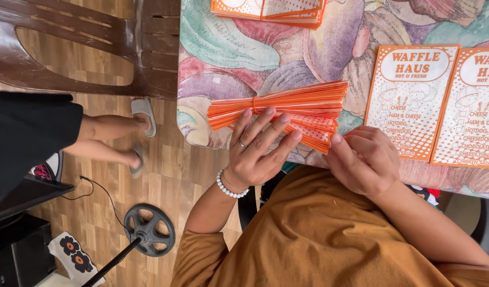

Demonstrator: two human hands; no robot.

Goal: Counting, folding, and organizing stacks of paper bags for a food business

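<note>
Left hand (258, 149) lay flat at centre frame, fingers spread and extended, fingertips pressed onto the near edge of a fanned bundle of orange paper bags (287, 111); nothing gripped, only held down. Wore a ring on one finger and a white bead bracelet (229, 187) at the wrist. Right hand (361, 159) sat just beside it, to the right of centre, curled loosely with fingers bent inward, thumb tip touching the lower right corner of the same bundle; whether any sheet was pinched beneath could not be told.

Bundle rested on the worktop (228, 48) at mid-frame near the near edge, cinched around the middle by a thin orange band and splayed out to both sides. Worktop was covered in a cloth with large pastel leaf and flower shapes.

At right of frame lay two flat orange-and-white printed bags (409, 101), side by side and touching, close to the right hand. At the top edge, centre, sat another stack of orange bags (268, 10), well apart from the hands.

Lower half of frame filled by an ochre shirt (319, 239). Upper left showed a dark brown plastic chair (85, 48) on a wooden floor. At left, another person's feet in grey slippers (141, 125), below a black garment. Lower left held a round black stand base (149, 228).
</note>
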